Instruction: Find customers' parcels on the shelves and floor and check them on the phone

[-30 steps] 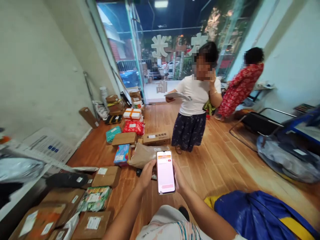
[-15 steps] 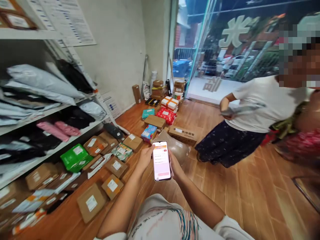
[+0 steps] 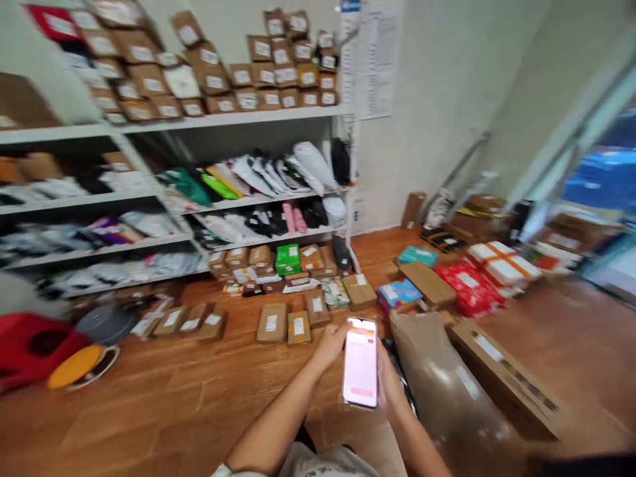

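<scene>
1. The left hand point(image 3: 332, 346) grips the phone point(image 3: 360, 363) at 9 o'clock on its edge, the right hand point(image 3: 388, 381) at 3 o'clock; neither is wide.
2. The phone, centre of this clock, is held above the floor point(image 3: 209, 391), its lit screen facing the wearer; its text is too small to read.
3. At 3 o'clock, just beyond the right hand, lies a brown wrapped parcel point(image 3: 437, 371), with a long cardboard box point(image 3: 507, 377) beside it.
4. At 1 o'clock sits a blue box point(image 3: 399, 291); at 2, a red parcel point(image 3: 467, 291) and a white package with orange bands point(image 3: 501, 260).
5. At 10 o'clock, a small taped box point(image 3: 299, 328) stands on the floor.
6. At 11 o'clock, farther off, white shelves point(image 3: 238, 119) carry boxes and bagged parcels.
7. At 9 o'clock, well apart, lies a yellow disc point(image 3: 74, 366).
</scene>
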Action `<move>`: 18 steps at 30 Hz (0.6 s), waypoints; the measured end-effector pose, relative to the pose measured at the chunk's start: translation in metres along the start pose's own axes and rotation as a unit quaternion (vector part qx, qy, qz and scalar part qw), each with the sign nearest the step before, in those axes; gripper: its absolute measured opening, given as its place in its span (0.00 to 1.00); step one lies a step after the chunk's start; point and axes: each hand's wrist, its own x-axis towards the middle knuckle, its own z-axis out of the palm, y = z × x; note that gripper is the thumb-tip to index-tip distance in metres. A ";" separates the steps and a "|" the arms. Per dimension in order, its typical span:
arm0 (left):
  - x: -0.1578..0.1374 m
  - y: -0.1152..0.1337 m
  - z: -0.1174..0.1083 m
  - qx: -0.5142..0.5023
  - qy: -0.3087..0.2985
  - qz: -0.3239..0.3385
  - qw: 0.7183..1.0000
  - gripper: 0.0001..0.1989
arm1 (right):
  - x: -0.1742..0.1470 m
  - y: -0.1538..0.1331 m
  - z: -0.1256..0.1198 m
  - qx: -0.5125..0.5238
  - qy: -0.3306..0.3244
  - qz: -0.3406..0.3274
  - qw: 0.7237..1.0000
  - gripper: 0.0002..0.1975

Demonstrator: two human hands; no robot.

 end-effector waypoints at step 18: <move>-0.098 -0.106 -0.267 -0.143 0.119 -0.189 0.964 0.33 | 0.001 0.130 0.106 -0.043 -0.048 0.213 0.975 0.25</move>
